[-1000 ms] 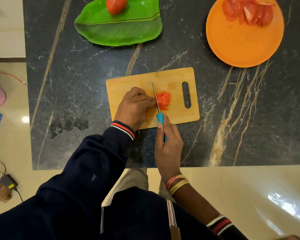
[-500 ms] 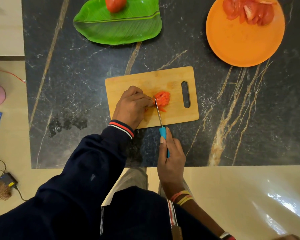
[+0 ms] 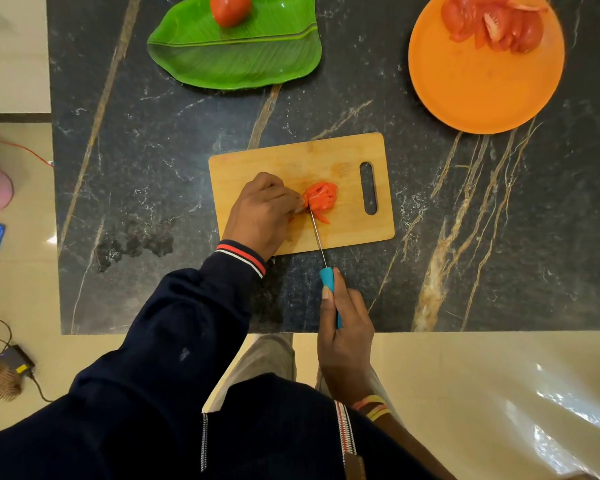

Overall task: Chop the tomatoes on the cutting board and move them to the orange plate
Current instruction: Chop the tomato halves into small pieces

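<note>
Fingers (image 3: 286, 199) of left hand (image 3: 260, 213) curled, tips pressing the left side of the cut tomato pile (image 3: 322, 201) at mid-board. Right hand (image 3: 343, 327) wrapped round the blue handle of the knife (image 3: 316, 233), thumb laid along the handle top.

Counts: 1 wooden cutting board (image 3: 291, 157), 1 knife, 1 orange plate (image 3: 482, 88), 1 green leaf-shaped plate (image 3: 236, 60), 1 whole tomato (image 3: 230, 8), 2 piles of cut tomato. One pile is on the board, the other, tomato slices (image 3: 492, 22), is on the orange plate at upper right of frame. Slices per pile are too overlapped to count.

Knife long axis is near vertical in frame, tip pointing up and slightly left, its end at the pile's left edge just beside the left fingertips. The handle is off the board, over the black marble bench (image 3: 153, 150). Board long axis runs left-right, with the handle slot at the right end.

Whole tomato sits on the leaf plate at top centre, cut off by the top edge. The orange plate's top and its slices are also cropped. Most of the knife handle is hidden in the right hand. Whether any tomato lies under the left fingers cannot be told.
</note>
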The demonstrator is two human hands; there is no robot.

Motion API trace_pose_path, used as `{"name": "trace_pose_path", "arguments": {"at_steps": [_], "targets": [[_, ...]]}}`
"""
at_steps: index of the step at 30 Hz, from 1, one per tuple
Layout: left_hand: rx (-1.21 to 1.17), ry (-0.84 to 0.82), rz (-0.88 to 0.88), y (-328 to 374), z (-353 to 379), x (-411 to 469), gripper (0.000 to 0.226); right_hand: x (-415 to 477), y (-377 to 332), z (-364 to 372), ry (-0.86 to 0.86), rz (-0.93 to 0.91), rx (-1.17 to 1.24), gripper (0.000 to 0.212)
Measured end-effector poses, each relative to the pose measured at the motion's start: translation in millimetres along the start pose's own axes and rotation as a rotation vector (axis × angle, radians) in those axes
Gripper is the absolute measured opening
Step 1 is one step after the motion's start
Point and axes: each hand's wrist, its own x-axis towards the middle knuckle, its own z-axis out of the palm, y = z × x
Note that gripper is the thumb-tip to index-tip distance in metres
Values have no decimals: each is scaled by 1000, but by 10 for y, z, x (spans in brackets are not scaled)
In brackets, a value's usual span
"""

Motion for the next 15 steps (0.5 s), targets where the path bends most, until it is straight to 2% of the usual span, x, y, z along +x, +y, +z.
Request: {"name": "trace_pose_path", "arguments": {"at_steps": [9, 15], "targets": [[19, 0, -3, 51, -23, -7, 30, 259, -169, 61, 18, -22, 36, 46], [23, -12, 20, 20, -28, -10, 23, -1, -16, -85, -2, -16, 22, 47]]}}
